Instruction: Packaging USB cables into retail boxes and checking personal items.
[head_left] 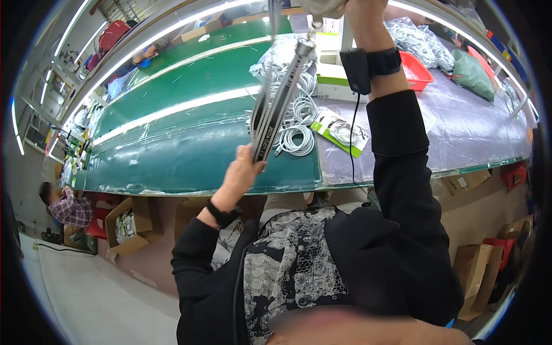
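My left hand, wearing a black wristband, is closed round the lower end of a long narrow silver-and-black thing with printed markings. It slants up over the bench to a shiny metal end, and its exact kind is unclear. My right hand is raised at the top edge, where its fingers are cut off. A whitish thing shows beside it; whether it is gripped is hidden. Behind the long thing lie several coiled white cables. To their right is a green-and-white package with a white cable in it.
A green-topped bench runs across, its right part covered in clear plastic. A red tray, clear bags and a green bag stand at right. Cardboard boxes sit below. Another person sits far left.
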The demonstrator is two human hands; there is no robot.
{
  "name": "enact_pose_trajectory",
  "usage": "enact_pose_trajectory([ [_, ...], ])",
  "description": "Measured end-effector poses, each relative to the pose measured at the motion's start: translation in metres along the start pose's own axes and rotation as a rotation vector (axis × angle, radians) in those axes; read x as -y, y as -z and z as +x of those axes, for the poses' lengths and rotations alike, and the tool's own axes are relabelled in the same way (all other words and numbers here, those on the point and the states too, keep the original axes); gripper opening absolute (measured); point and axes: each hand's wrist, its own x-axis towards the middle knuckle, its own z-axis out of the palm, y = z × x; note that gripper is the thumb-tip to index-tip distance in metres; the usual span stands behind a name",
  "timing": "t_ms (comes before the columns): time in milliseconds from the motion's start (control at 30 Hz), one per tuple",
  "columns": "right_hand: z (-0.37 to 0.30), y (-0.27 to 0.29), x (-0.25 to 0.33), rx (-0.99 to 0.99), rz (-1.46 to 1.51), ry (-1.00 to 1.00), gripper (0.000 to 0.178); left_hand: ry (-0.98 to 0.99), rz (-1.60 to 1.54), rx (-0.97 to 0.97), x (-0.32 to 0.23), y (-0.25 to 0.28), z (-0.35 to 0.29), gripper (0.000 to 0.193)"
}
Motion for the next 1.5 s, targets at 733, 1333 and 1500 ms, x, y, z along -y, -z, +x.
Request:
enact_pose_trajectory([
  [733,-0.097,0.065,0.075,1.231,-0.249,0.076,0.030,-0.422,-0.925,-0.274,0.028,0.004,0.148,0.035],
  [1333,0.012,-0.078,-0.021,1.114,0.436,-0.537,0.044,-0.386,-1.675,-0.056,-0.063,0.140,0.257,0.036],
  [1500,0.087,-0.157,-0.095,0.988,0.193,-0.527,0.036,-0.213,-1.389,0.168,-0.025,0.080,0.218,0.033],
])
